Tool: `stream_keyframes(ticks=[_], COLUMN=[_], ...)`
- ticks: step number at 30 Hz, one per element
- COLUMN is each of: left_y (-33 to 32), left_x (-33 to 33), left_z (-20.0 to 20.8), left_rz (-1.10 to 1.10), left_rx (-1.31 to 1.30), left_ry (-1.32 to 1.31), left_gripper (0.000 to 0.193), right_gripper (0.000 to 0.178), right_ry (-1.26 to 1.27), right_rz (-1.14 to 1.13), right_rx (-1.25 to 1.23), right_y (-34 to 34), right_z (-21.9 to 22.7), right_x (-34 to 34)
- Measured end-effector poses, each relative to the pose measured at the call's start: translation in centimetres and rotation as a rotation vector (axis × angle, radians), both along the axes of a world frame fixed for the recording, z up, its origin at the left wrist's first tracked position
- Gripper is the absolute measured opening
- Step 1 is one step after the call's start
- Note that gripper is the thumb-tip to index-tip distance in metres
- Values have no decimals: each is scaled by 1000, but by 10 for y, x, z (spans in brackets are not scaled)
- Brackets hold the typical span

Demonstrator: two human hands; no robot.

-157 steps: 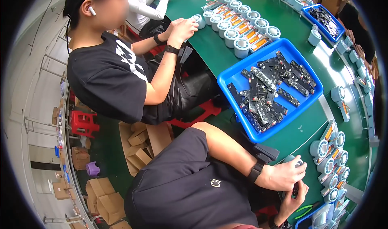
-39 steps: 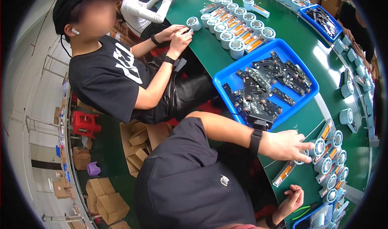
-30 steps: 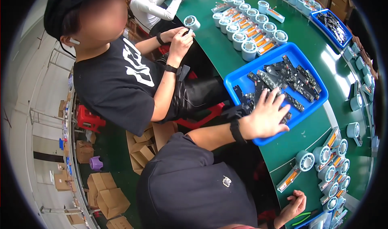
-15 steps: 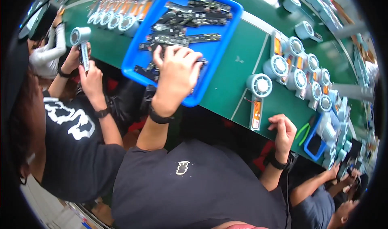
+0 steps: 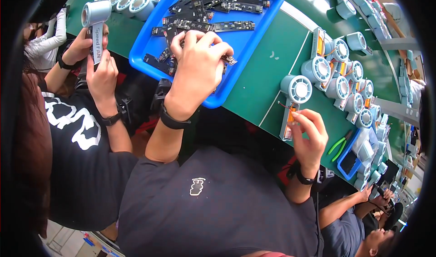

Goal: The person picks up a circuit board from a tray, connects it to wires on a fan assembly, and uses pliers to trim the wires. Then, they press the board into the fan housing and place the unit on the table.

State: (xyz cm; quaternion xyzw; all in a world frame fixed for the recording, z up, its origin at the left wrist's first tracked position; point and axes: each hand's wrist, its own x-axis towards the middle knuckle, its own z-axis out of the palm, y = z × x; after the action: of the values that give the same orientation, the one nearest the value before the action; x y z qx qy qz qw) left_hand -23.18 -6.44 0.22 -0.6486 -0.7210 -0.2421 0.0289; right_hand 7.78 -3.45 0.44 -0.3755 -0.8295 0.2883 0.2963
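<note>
Blue tray point(image 5: 240, 43) held black circuit boards point(image 5: 234, 26); left hand point(image 5: 198, 68) curled over them, one board's end jutting beside fingertips, grip unclear. Right of tray, right hand point(image 5: 311, 133) nearly pinched at wired handle of light-blue handheld fan point(image 5: 299, 89), hold unclear.

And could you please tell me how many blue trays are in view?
2: a large tray with the left hand in it, and a smaller tray beside the green-handled pliers. Others may be hidden.
</note>
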Motion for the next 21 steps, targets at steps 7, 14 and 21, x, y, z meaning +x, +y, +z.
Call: stream_keyframes(ticks=[7, 14, 21], left_y=[0, -2, -12], left_x=[-2, 55, 143], left_z=[3, 26, 33], left_rz=[-170, -382, -369], left_rx=[200, 305, -114], left_ry=[-220, -569, -964], left_gripper=[20, 35, 46], right_gripper=[26, 16, 19], right_ry=[-34, 47, 95], right_rz=[18, -18, -98], right_rx=[119, -23, -6], right_y=[21, 23, 42], right_z=[-13, -3, 13], right_x=[21, 29, 46])
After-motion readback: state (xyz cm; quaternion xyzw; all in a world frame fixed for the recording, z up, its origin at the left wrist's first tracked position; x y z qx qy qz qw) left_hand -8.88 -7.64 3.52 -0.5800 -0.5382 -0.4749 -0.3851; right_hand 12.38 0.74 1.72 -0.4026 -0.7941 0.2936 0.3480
